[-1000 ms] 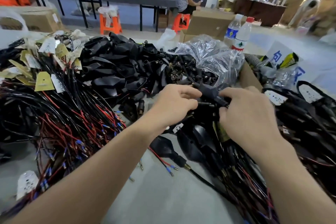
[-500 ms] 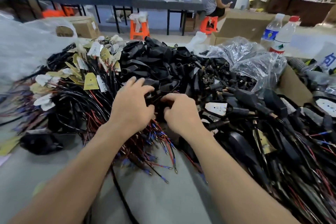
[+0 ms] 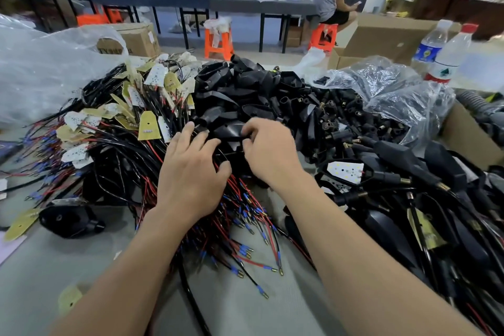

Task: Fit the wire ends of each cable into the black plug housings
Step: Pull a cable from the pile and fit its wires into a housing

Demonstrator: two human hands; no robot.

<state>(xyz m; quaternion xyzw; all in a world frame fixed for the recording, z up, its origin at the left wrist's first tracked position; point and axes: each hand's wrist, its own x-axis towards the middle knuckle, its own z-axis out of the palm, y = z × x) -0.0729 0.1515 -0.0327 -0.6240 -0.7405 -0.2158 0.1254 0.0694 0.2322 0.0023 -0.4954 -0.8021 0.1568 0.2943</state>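
At near edge of black plug housings heap (image 3: pixel 245 90): right hand (image 3: pixel 268 153) pinches a housing (image 3: pixel 230 131); left hand (image 3: pixel 191 174), fingers spread, presses cables (image 3: pixel 131 161). Wire ends (image 3: pixel 245 226) lie bare; most fitting seemingly remains.

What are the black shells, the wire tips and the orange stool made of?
Black shells: probably moulded plastic, smooth with a dull sheen.
Wire tips: likely metal, shiny and gold-coloured.
Orange stool: looks like plastic, one bright even colour.
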